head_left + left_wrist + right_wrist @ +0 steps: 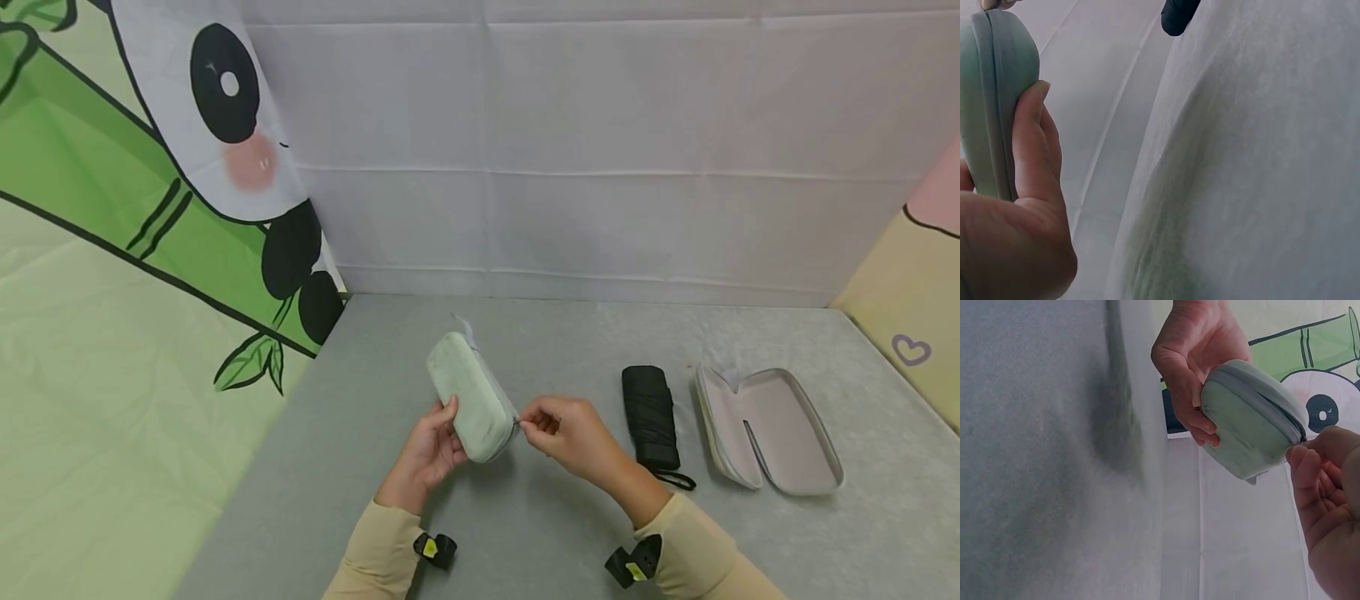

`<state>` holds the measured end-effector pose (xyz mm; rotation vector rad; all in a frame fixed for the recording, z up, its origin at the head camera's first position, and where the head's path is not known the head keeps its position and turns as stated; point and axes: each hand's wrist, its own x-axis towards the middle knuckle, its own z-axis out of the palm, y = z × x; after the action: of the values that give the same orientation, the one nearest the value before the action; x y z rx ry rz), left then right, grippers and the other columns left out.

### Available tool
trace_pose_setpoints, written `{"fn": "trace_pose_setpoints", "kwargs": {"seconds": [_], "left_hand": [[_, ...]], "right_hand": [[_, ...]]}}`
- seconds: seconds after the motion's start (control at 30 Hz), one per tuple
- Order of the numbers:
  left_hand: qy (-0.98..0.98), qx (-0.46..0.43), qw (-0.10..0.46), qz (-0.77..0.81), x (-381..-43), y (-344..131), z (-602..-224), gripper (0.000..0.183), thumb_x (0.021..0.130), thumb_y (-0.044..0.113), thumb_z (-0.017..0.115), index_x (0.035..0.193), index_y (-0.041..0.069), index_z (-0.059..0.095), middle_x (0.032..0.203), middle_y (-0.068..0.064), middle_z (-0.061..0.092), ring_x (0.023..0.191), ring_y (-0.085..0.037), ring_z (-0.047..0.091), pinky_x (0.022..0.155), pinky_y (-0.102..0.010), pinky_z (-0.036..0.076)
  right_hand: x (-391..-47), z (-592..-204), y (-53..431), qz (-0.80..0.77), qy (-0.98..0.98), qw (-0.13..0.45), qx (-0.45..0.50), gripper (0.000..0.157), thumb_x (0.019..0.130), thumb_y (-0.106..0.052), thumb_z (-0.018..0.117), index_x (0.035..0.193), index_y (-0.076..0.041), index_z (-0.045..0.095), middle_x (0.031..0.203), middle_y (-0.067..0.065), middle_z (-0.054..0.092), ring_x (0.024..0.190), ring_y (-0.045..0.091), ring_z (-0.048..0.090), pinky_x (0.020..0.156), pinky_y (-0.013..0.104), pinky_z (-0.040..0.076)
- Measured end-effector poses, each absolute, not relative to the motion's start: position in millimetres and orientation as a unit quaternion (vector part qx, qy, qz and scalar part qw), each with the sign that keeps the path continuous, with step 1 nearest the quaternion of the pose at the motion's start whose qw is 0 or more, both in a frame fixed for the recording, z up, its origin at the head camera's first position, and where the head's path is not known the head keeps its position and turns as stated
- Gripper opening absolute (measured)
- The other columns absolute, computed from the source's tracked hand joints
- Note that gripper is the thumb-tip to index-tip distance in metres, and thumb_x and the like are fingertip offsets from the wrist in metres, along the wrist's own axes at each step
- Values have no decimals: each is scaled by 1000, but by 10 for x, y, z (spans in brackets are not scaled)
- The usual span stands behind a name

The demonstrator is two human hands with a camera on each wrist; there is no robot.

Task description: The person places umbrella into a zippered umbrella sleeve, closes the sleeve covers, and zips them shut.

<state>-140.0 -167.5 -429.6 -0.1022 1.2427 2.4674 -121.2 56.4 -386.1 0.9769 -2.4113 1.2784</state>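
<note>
A pale green zippered case (pixel 471 392) is held up over the grey table, tilted. My left hand (pixel 429 454) grips it, with the thumb on its broad face and the fingers around the lower side. At the case's near right corner, my right hand (pixel 572 435) pinches the end of the zipper between thumb and fingertips. In the right wrist view, the grey zipper band (pixel 1260 397) runs along the edge to those fingertips, with a dark gap beside them. The left wrist view shows the case (pixel 972 106) edge-on in the left hand.
A folded black umbrella (pixel 649 417) with a wrist strap lies on the table (pixel 540 533), right of my right hand. Beyond it sits an open case-like tray (pixel 798 433) with a pinkish-grey inside. White cloth (pixel 600 150) hangs behind, and a panda-print cloth (pixel 90 375) covers the left side.
</note>
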Motion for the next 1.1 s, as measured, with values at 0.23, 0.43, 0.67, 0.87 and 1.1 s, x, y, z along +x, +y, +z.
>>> {"fn": "trace_pose_setpoints", "kwargs": {"seconds": [0.23,0.43,0.67,0.87,1.1], "left_hand": [[439,-51,176,880,-1389,-1653,-4279,31,100,29,41,127,16,33,93,-1,65,76,-18,66,61,-30,52],[442,-55,163,880,-1390,-1626,-4271,31,99,30,42,123,14,32,93,-1,64,75,-17,66,60,-31,52],[440,-79,154,881,-1392,-1598,-4263,28,99,30,44,116,11,35,89,-1,64,73,-17,66,58,-30,51],[430,-95,151,885,-1379,-1573,-4256,28,99,29,45,116,8,37,89,-4,65,77,-18,66,60,-31,52],[423,-109,143,888,-1378,-1537,-4235,31,98,29,47,115,6,37,90,-6,63,77,-18,65,61,-30,52]], "right_hand": [[-1199,-3866,567,433,-824,138,340,7,82,1,65,83,-5,68,74,-5,60,65,5,54,58,22,48],[-1194,-3879,569,418,-822,161,351,8,82,1,65,83,-6,67,74,-4,61,64,4,53,57,21,47],[-1189,-3890,565,403,-819,186,363,10,80,2,67,82,-8,67,74,-3,61,64,4,53,56,20,47],[-1189,-3910,560,395,-819,195,367,12,78,4,67,81,-7,66,74,-3,61,63,4,53,56,19,47],[-1185,-3914,559,388,-817,210,371,15,77,7,67,80,-8,65,74,-2,61,62,5,53,55,20,46]]}}
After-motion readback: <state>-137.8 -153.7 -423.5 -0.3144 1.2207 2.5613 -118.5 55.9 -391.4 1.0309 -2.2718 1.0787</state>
